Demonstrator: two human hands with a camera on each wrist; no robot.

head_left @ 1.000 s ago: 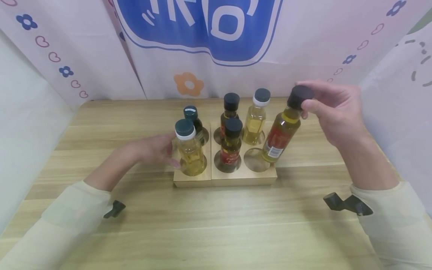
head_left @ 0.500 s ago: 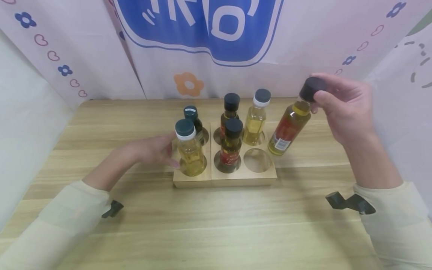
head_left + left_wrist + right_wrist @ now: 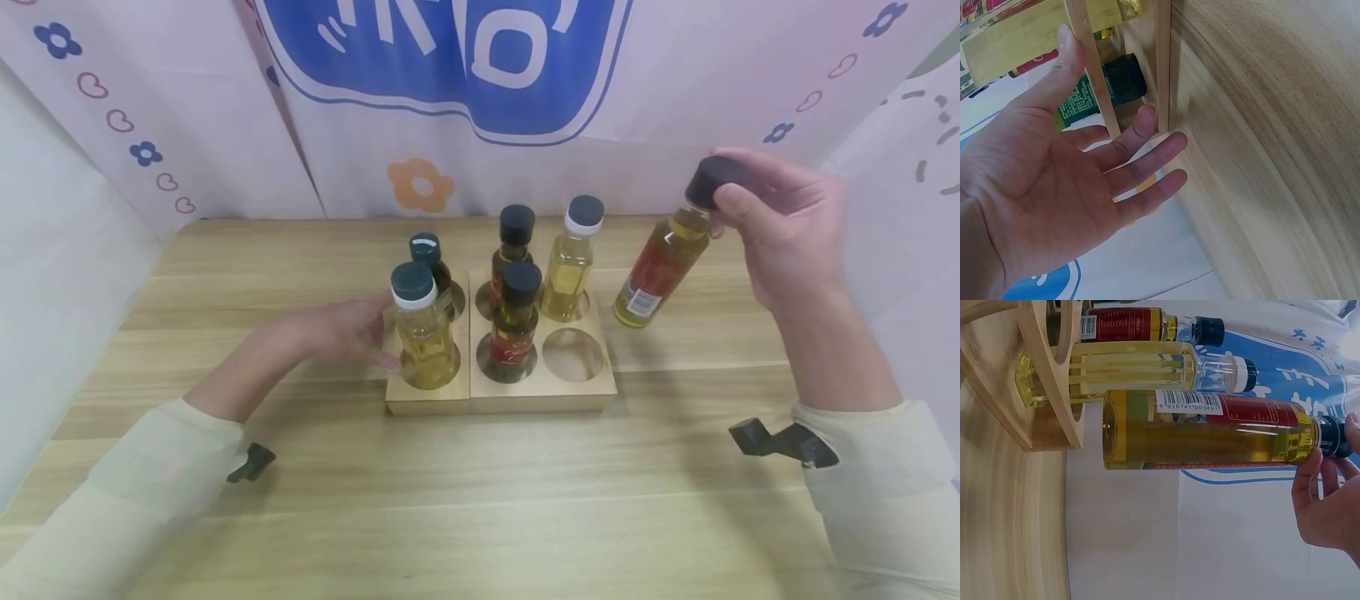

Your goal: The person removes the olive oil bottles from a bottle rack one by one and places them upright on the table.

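My right hand (image 3: 795, 225) pinches the black cap of a red-labelled oil bottle (image 3: 663, 262), which hangs tilted just right of the wooden rack (image 3: 543, 403). In the right wrist view the thumb and fingers of the hand (image 3: 1332, 500) are round the cap of that bottle (image 3: 1210, 432). My left hand (image 3: 337, 333) rests at the rack's left edge beside a clear bottle of pale oil (image 3: 427, 346). In the left wrist view, the hand's (image 3: 1066, 175) fingers are spread, with the thumb against the rack's side (image 3: 1091, 62).
The rack also bears a dark green-capped bottle (image 3: 438, 275), two black-capped red-labelled bottles (image 3: 512, 346) and another pale oil bottle (image 3: 567, 279). A round hole (image 3: 572, 356) at front right holds nothing. A printed cloth (image 3: 247, 150) hangs behind the table (image 3: 450, 500).
My right hand has carried the red-labelled bottle right and slightly back, away from the front-right hole and past the rack's side. My left hand has stayed in place.
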